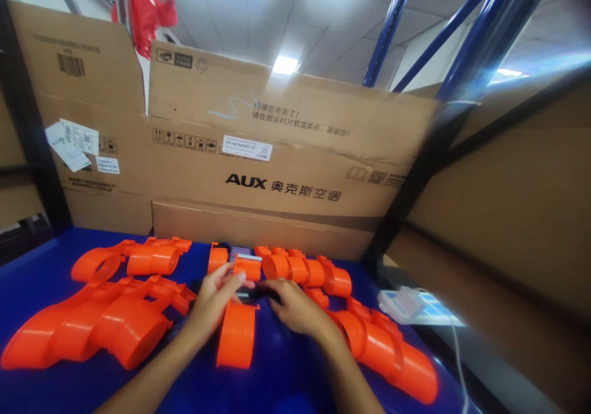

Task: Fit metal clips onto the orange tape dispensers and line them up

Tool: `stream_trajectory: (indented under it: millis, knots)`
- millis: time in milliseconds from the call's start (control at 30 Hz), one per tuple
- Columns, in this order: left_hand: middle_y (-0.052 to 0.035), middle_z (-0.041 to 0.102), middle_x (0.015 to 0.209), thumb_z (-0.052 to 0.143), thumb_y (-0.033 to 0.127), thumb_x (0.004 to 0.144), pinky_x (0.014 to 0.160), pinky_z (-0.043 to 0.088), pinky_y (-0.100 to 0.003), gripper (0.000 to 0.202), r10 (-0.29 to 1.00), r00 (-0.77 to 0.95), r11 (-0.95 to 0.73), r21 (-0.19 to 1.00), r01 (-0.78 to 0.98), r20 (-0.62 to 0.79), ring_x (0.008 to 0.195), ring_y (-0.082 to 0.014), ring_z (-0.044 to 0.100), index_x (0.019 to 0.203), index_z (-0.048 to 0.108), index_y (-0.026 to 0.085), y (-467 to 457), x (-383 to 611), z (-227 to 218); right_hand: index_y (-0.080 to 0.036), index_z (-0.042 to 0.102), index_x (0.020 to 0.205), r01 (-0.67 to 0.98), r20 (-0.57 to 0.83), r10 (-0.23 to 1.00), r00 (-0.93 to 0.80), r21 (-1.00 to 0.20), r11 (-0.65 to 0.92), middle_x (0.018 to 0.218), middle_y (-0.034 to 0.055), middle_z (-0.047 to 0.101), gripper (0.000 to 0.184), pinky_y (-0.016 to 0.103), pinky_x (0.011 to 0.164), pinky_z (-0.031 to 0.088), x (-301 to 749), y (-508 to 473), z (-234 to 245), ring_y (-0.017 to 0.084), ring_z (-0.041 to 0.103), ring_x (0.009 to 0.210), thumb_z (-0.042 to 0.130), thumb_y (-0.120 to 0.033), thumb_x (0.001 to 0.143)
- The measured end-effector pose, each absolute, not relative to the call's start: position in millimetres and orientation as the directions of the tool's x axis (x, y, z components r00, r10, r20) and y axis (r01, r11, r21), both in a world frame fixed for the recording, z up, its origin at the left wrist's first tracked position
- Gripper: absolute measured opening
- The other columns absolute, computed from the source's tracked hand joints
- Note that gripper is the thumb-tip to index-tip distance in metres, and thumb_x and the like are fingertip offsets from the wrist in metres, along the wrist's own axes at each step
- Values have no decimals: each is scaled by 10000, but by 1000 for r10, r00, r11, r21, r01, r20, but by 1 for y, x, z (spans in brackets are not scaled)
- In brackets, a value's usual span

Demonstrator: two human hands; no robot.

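Note:
My left hand (213,294) is closed on an orange tape dispenser part (248,270) with a pale toothed strip along its top edge. My right hand (292,306) is beside it, fingers curled in at a dark thing (249,292) between the hands; its kind is unclear. Just below my left hand is a wide orange ring (237,337); whether it joins the held part is hidden. Behind the hands stands another orange ring-shaped piece (217,258), next to a phone-like dark rectangle (241,253).
Nested orange dispenser pieces (92,324) lie in rows at left, with more pieces (392,352) at right and others (295,269) behind. A blue cover (286,380) lies over the table. Cardboard (277,211) walls the back; a white power strip (415,307) with a cable sits right.

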State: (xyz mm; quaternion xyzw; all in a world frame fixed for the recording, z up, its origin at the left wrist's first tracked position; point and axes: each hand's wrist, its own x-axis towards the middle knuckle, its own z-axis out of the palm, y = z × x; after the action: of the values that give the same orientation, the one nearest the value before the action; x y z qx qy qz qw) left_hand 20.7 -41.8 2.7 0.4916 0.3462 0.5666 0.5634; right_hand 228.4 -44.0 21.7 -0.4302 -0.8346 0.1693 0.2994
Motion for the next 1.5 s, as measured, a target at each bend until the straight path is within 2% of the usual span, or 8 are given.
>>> stream_trajectory:
  millis: [167, 300, 567, 700, 900, 1233, 1333, 1500]
  knots:
    - [-64, 744, 712, 723, 496, 769, 485, 414, -214, 500, 977, 122, -130, 946, -297, 173, 509, -144, 608, 1117, 673, 141, -42, 21, 4, -253, 726, 1063, 614, 348, 819, -457, -543, 573, 1020, 39, 756, 439, 331, 831, 522, 226, -42, 19, 233, 690, 923, 563, -10, 735]
    - [-86, 757, 774, 703, 481, 801, 489, 411, -208, 480, 973, 128, -152, 949, -278, 193, 515, -132, 592, 1132, 664, 136, -41, 20, 2, -240, 704, 1032, 613, 389, 821, -417, -547, 570, 1022, 53, 739, 275, 373, 860, 526, 226, -39, 19, 246, 682, 939, 599, -105, 817]
    - [-116, 777, 884, 693, 482, 817, 515, 432, -214, 465, 968, 140, -167, 952, -258, 207, 547, -131, 603, 1136, 663, 145, -40, 21, -1, -227, 466, 1303, 484, 623, 774, -114, -645, 591, 1236, 129, 639, 369, 413, 927, 538, 228, -34, 19, 237, 661, 1063, 566, -270, 950]
    - [-132, 778, 914, 701, 509, 798, 520, 448, -230, 510, 969, 154, -149, 957, -249, 191, 570, -156, 641, 1143, 658, 135, -40, 21, -1, -241, 499, 1292, 514, 717, 683, -141, -536, 669, 1232, 116, 646, 341, 402, 949, 532, 219, -44, 26, 243, 635, 1133, 566, -241, 957]
    - [-154, 762, 1028, 757, 462, 748, 576, 525, -273, 568, 965, 174, -148, 955, -258, 197, 876, -286, 729, 1201, 630, 144, -38, 24, -6, -260, 540, 1291, 542, 815, 536, -220, -355, 762, 1264, 97, 627, 370, 455, 1024, 484, 207, -53, 32, 252, 591, 1197, 554, -148, 939]
    - [-132, 728, 1114, 731, 311, 781, 611, 559, -280, 473, 940, 226, -187, 942, -277, 254, 957, -279, 705, 1211, 594, 171, -39, 27, -10, -254, 615, 1167, 581, 844, 459, -278, -233, 780, 1112, 71, 708, 310, 448, 907, 519, 200, -58, 34, 250, 628, 1025, 617, -111, 891]
    - [-129, 712, 1143, 726, 305, 788, 610, 568, -289, 442, 942, 239, -178, 953, -244, 237, 879, -248, 706, 1189, 597, 171, -41, 27, -11, -249, 637, 1122, 576, 828, 461, -319, -217, 788, 1119, 67, 716, 271, 440, 887, 519, 198, -60, 34, 241, 635, 988, 626, -107, 892]
    - [-125, 701, 1139, 718, 340, 803, 579, 574, -296, 423, 948, 244, -150, 962, -230, 206, 675, -177, 684, 1169, 601, 163, -44, 27, -8, -239, 646, 1145, 491, 819, 486, -304, -302, 817, 1163, 84, 687, 270, 399, 933, 531, 193, -63, 33, 224, 640, 1072, 609, -113, 909]
